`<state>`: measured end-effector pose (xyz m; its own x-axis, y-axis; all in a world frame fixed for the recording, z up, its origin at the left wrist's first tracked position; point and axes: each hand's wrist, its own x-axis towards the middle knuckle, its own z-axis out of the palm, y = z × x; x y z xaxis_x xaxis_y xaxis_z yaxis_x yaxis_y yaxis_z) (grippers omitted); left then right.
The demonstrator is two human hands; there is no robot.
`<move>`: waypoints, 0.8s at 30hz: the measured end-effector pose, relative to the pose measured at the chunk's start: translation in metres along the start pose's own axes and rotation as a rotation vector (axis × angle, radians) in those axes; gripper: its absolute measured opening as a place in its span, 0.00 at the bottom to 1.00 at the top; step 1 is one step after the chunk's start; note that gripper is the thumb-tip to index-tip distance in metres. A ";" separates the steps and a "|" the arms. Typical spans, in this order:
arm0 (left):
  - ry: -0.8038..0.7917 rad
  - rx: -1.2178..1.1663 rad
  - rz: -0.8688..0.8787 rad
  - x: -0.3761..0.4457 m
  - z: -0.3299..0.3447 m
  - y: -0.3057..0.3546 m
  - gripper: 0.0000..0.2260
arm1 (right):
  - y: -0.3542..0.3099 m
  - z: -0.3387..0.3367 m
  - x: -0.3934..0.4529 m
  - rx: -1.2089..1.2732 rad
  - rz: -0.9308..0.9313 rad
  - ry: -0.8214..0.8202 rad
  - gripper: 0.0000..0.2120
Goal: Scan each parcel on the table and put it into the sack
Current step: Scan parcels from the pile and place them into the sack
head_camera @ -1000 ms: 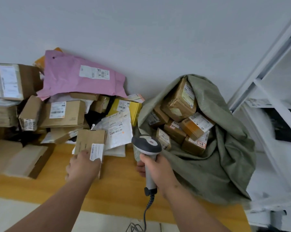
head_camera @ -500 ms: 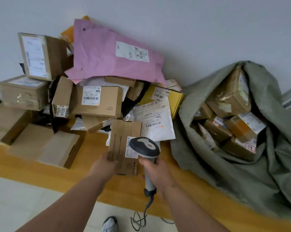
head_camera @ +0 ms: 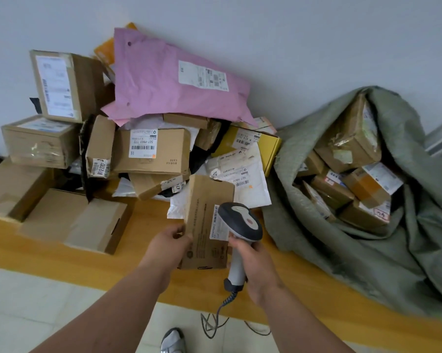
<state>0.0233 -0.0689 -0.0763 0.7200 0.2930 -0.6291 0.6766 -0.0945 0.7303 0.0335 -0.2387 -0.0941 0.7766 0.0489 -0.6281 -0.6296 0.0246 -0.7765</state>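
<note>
Pale grey wall backs a wooden tabletop (head_camera: pixel 62 258) heaped with parcels. At the front, a flat brown cardboard parcel (head_camera: pixel 204 220) is lifted off the wood and tilted up, its white label (head_camera: pixel 216 222) facing the person. The left hand (head_camera: pixel 170 242) grips the parcel's left edge, thumb on the front face and fingers curled behind. The right hand (head_camera: pixel 253 261) is wrapped round the grip of a grey barcode scanner (head_camera: pixel 240 225), whose head sits just over the label's right side; its coiled cord (head_camera: pixel 225 301) drops toward the floor. Just behind the held parcel lies a white padded mailer (head_camera: pixel 240 179), and beyond that a yellow box (head_camera: pixel 268 146). A wide brown box (head_camera: pixel 158 151) with a barcode label sits to their left, under a large pink mailer bag (head_camera: pixel 169 80) that leans on the wall. More brown boxes are stacked at the far left. To the right, touching the pile's edge, a grey-green sack (head_camera: pixel 367 250) slumps open on the tabletop with several taped brown parcels (head_camera: pixel 349 138) inside. A shoe (head_camera: pixel 172 340) shows on the tiled floor below.
</note>
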 end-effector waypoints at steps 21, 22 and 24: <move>-0.055 0.031 0.400 -0.096 0.073 0.056 0.13 | -0.057 -0.059 -0.068 0.279 -0.301 -0.050 0.26; -0.034 0.071 0.402 -0.096 0.075 0.056 0.20 | -0.058 -0.062 -0.071 0.259 -0.300 -0.046 0.26; -0.036 0.028 0.322 -0.097 0.074 0.057 0.39 | -0.060 -0.069 -0.074 0.240 -0.310 -0.052 0.26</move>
<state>0.0030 -0.1730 0.0065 0.9023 0.2098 -0.3767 0.4171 -0.2031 0.8859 0.0155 -0.3123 -0.0047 0.9323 0.0532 -0.3579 -0.3580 0.2782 -0.8913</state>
